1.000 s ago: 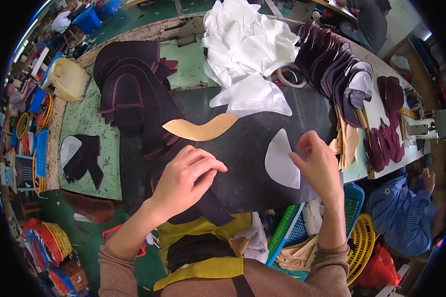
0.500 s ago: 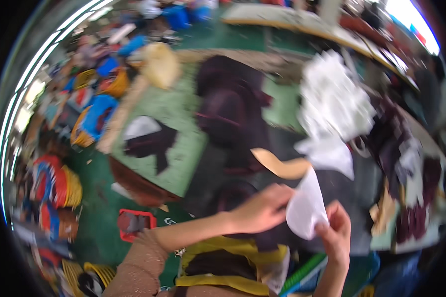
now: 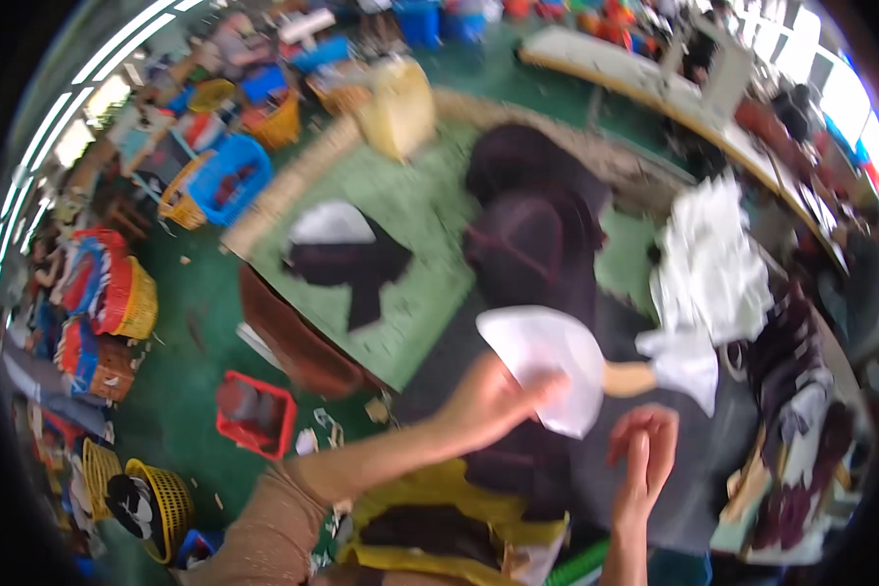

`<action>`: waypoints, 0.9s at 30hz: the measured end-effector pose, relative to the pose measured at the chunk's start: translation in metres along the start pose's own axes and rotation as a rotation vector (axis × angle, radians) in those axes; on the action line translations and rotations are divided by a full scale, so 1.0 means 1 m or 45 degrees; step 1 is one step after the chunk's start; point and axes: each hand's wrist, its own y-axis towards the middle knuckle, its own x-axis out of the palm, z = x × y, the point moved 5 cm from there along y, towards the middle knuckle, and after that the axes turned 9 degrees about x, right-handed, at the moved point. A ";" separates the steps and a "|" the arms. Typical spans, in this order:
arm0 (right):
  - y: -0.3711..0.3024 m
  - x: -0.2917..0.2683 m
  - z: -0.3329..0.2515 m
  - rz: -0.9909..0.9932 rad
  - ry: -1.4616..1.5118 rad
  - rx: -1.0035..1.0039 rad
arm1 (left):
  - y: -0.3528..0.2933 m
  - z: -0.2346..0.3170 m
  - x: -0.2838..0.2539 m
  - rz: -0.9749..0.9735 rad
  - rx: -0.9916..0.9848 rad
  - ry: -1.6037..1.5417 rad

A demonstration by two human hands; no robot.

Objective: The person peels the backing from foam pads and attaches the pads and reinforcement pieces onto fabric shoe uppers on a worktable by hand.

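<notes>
My left hand [image 3: 493,398] is closed on a white half-moon piece [image 3: 547,356] of thin sheet, held above the dark work surface [image 3: 645,488]. My right hand [image 3: 643,454] is just right of it, fingers loosely bent, nothing visible between them. A tan curved strip [image 3: 630,379] shows partly from behind the white piece. Its right end meets a loose white piece [image 3: 689,366] below a heap of white pieces [image 3: 713,259]. Beyond my left hand lie stacked black cut pieces [image 3: 537,230] with purplish edges.
A green tabletop [image 3: 420,322] at left carries a dark piece [image 3: 352,264] with a white rounded piece [image 3: 332,223]. A yellowish block [image 3: 397,107] stands at its far edge. Dark maroon pieces [image 3: 801,371] lie at right. A red basket [image 3: 254,415] and yellow basket [image 3: 166,508] stand on the floor.
The white half-moon piece has come away from my right hand and turned flatter, now in my left hand alone. The whole view has shifted, with the table appearing farther right.
</notes>
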 end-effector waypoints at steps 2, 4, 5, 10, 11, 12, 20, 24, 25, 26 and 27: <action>0.009 0.009 0.018 0.080 -0.133 -0.148 | 0.006 -0.022 -0.031 -0.033 -0.091 0.100; 0.022 0.012 0.013 0.042 -0.330 -0.360 | 0.019 -0.033 -0.029 -0.031 -0.048 0.064; 0.024 0.015 0.008 -0.008 -0.493 -0.454 | 0.023 -0.036 -0.026 -0.033 -0.050 0.037; 0.038 0.035 0.019 -0.011 -0.774 -0.445 | 0.026 -0.059 -0.027 -0.033 -0.093 -0.028; 0.043 0.036 0.024 -0.012 -0.801 -0.443 | 0.026 -0.067 -0.028 -0.030 -0.102 -0.049; 0.046 0.037 0.033 -0.013 -0.793 -0.454 | 0.027 -0.072 -0.027 -0.010 -0.065 -0.052; 0.060 0.033 0.067 -0.120 -0.785 -0.371 | 0.016 -0.099 -0.026 0.024 -0.037 -0.185; 0.068 0.016 0.074 -0.105 -0.765 -0.249 | 0.018 -0.107 -0.022 -0.137 0.060 0.097; 0.068 0.014 0.078 -0.107 -0.752 -0.235 | 0.018 -0.106 -0.022 -0.154 0.166 0.209; 0.068 0.016 0.078 -0.152 -0.753 -0.245 | 0.017 -0.102 -0.023 -0.163 0.288 0.314; 0.068 0.021 0.078 -0.199 -0.753 -0.254 | 0.016 -0.102 -0.024 -0.156 0.287 0.318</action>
